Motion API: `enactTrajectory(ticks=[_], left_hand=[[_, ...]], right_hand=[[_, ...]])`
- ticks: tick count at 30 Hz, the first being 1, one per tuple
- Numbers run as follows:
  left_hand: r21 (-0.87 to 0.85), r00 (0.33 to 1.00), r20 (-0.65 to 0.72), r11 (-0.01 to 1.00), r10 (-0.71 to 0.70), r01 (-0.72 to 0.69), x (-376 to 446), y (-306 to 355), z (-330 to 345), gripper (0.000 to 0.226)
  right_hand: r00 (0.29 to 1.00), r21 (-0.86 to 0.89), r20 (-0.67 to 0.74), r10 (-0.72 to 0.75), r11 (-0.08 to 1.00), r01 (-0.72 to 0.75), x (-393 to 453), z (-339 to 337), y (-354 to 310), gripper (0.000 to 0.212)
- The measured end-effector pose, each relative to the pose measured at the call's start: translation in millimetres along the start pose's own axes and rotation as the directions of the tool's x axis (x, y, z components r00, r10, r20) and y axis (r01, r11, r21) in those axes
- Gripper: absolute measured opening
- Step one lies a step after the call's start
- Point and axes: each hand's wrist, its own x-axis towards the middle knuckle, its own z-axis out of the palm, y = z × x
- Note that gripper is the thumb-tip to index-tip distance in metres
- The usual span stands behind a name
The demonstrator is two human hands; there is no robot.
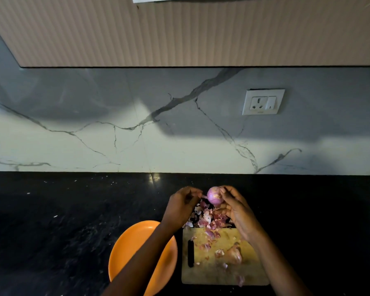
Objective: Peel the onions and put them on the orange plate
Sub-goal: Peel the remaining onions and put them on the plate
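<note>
Low in the middle of the frame the right hand [236, 207] holds a purple onion [214, 197] up above the black desk [51, 231], its grip closed on the bulb with fingertips over the top and the thumb underneath. The left hand [183, 205], just left of the onion, has its fingers curled in a pinch on a thin strip of skin [203, 196] at the bulb's side; how much of the strip is free of the onion is hard to make out. Below the hands lies a heap of peels [207, 217], spilling onto the far edge of a wooden cutting board [214, 272] at lower centre-right. On the board rests another onion [233, 254], partly in shadow, with a dark-handled knife [190, 254] along the board's left side, its blade not clear. The orange plate [126, 248] sits just left of the board at the bottom of the frame; the left forearm crosses it and the frame edge cuts off its near rim. On the marble wall at centre right is a white socket with a switch [263, 101]; no writing on it can be read.
</note>
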Motion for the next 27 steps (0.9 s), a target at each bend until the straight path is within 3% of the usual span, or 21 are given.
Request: enactTrajectory(ticks=[8,14,19,27], left_hand=[[0.063,0.998,0.058,0.998,0.028,-0.031,-2.3,-4.8,-2.5,0.027],[-0.124,0.997,0.055,0.991,0.062,-0.055,-8.0,11.7,-0.6,0.023],[-0.173,0.998,-0.019,0.983,0.067,-0.070,-11.1,14.6,2.9,0.020],[-0.080,0.994,-0.043,0.992,0.099,-0.103,-14.4,13.9,0.6,0.011]], right_hand=[[0.999,-0.044,-0.027,0.019,0.999,-0.020,3.3,2.3,3.7,0.035],[0.999,-0.182,-0.049,-0.003,0.983,-0.006,5.4,1.3,5.8,0.032],[0.999,-0.238,-0.042,-0.025,0.971,0.014,4.1,4.9,2.6,0.031],[0.997,-0.385,-0.008,-0.073,0.921,0.064,1.8,5.0,0.2,0.026]])
